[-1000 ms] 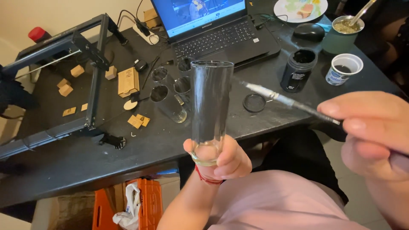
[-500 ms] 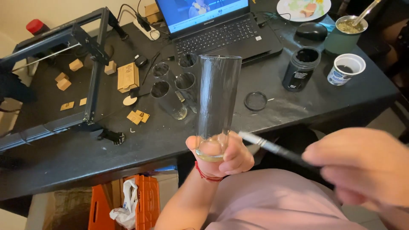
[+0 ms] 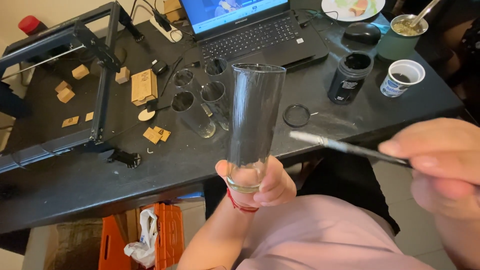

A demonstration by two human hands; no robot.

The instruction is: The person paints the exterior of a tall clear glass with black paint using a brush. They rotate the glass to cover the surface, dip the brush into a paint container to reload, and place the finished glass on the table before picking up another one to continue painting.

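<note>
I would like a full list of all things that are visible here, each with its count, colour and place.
tall glass: 1, clear, held upright in front of the table
thin brush: 1, grey handle, pale tip near the glass
empty glasses: 4, clear, table centre
laptop: 1, black, open, far edge
metal frame machine: 1, black, table left
wooden pieces: several, light brown, in and beside the frame
jar: 1, black, open, table right
jar lid: 1, black, lying near the jar
small cup: 1, white, right of the jar
mouse: 1, black, beside the laptop
plate: 1, white, far right
table: 1, black
orange crate: 1, under the table
left hand: holds the glass base
right hand: holds the brush
</note>
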